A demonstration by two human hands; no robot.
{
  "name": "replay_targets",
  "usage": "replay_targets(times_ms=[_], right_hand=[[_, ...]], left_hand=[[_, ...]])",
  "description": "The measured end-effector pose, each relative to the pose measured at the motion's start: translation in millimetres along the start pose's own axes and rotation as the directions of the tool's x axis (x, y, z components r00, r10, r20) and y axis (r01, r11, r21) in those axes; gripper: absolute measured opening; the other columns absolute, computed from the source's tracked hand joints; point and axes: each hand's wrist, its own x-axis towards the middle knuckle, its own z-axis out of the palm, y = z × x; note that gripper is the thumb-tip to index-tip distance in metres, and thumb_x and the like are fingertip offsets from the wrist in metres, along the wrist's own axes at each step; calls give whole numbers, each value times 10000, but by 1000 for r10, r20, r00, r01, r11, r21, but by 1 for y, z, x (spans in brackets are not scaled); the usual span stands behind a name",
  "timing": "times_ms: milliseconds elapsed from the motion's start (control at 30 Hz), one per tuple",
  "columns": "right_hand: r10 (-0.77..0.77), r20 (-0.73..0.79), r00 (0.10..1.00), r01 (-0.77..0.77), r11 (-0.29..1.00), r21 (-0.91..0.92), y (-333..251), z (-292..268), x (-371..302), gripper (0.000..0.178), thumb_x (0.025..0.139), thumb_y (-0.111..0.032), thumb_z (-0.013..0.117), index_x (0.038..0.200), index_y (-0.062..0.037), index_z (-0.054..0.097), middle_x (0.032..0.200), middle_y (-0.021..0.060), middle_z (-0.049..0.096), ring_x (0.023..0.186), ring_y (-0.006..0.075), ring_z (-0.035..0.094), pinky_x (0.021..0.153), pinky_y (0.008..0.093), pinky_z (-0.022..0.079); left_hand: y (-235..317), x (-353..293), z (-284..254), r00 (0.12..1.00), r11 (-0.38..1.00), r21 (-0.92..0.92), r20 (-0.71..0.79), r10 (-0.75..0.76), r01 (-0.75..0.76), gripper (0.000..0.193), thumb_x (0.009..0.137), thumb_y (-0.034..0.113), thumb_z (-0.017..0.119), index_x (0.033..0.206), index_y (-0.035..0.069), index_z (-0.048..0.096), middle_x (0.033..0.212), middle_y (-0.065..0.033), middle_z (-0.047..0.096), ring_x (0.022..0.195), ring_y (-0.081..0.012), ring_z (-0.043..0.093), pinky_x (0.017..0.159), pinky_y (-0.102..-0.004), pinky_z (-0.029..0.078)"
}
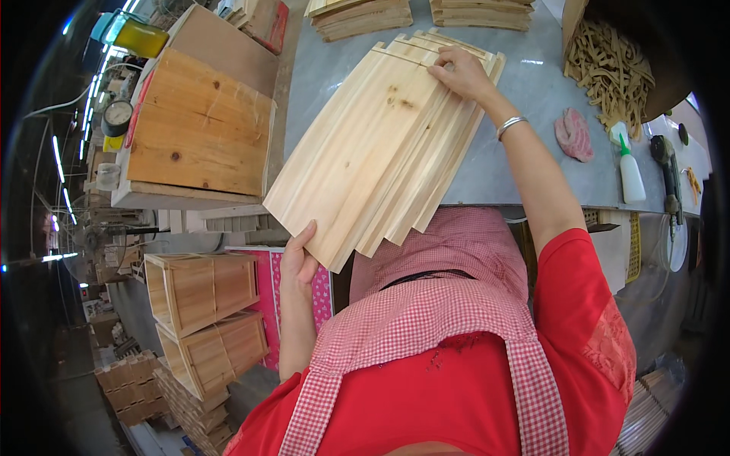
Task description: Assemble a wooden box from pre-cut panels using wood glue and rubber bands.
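Several pale wooden panels (pixel 357 144) lie fanned over one another on the grey table, their near ends reaching past its front edge. Each has a narrow groove across its far end. My left hand (pixel 298 262) grips the near left end of the top panel, thumb on its face and the other fingers hidden underneath. At the far end, my right hand (pixel 464 72) is closed, its bent fingers pinching the top panel near its right corner. The fingertips partly cover that corner.
Stacked wooden pieces (pixel 361 19) stand at the table's far side. To the right are a box of tan strips (pixel 608 72), a pink cloth (pixel 573 135), a white bottle (pixel 631 176) and a black tool (pixel 668 171). Left of me are a wooden board (pixel 201 125) and tied wooden boxes (pixel 209 292).
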Motion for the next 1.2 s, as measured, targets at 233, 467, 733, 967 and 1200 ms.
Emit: replay_targets(times_ms=[233,467,733,967,1200], right_hand=[[20,3,1000,-20,1000,-23,-3,-6,0,303,779,-339,688,800,-40,734,1007,166,698,973,339,647,882,406,514],[20,-2,1000,-20,1000,4,-16,-5,-9,259,769,-303,684,770,-49,737,956,151,691,961,338,640,886,415,511],[-24,-106,994,31,997,65,-7,3,-9,243,774,-295,686,768,-55,725,960,128,663,979,334,625,883,426,496],[8,-71,997,-6,999,33,-14,-3,-13,221,812,-271,718,832,-51,737,1252,153,637,1186,351,564,1024,401,434],[-11,-145,989,31,990,136,5,7,-24,220,834,-267,707,860,-50,732,1279,162,626,1206,353,557,1036,409,427]], left_hand=[[-9,2,-5,997,999,20,-61,44,-43,595,888,45,683,1408,-44,409,1379,-168,528,1266,-304,530,1093,-429,432],[-7,-7,-3,998,1000,-6,-62,20,-21,588,896,31,662,1419,-32,402,1386,-173,520,1282,-310,515,1102,-445,423],[-5,-2,-6,996,1000,14,-86,2,0,559,904,43,660,1408,-18,426,1365,-165,543,1263,-303,533,1093,-448,434],[-2,-11,-7,995,994,110,-95,33,-23,583,915,80,668,1427,-12,405,1390,-155,522,1278,-289,515,1092,-428,419],[42,-2,46,533,-89,924,291,795,-371,608,939,157,636,1453,-27,369,1458,-216,434,1326,-355,443,1103,-409,338]])
